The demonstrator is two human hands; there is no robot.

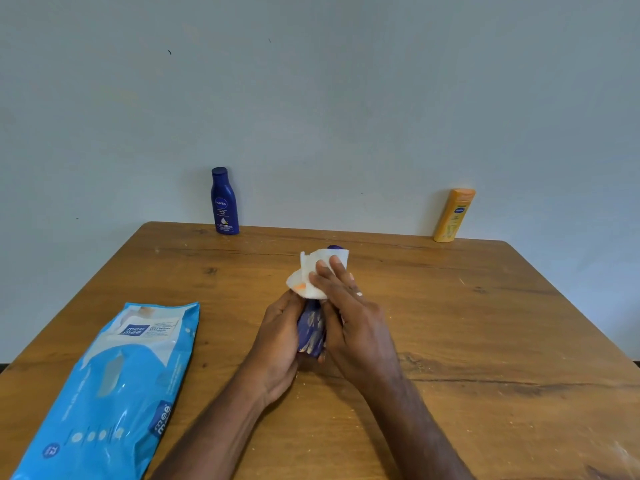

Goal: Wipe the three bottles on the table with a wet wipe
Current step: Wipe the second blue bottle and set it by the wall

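A purple bottle is held over the middle of the wooden table, its top pointing away from me. My left hand grips its lower body. My right hand presses a white wet wipe around the bottle's upper part, so only the tip of the cap shows above the wipe. A dark blue bottle stands upright at the table's far edge on the left. An orange-yellow bottle stands at the far edge on the right, against the wall.
A large blue pack of wet wipes lies flat on the near left of the table. A plain pale wall runs behind the table's far edge.
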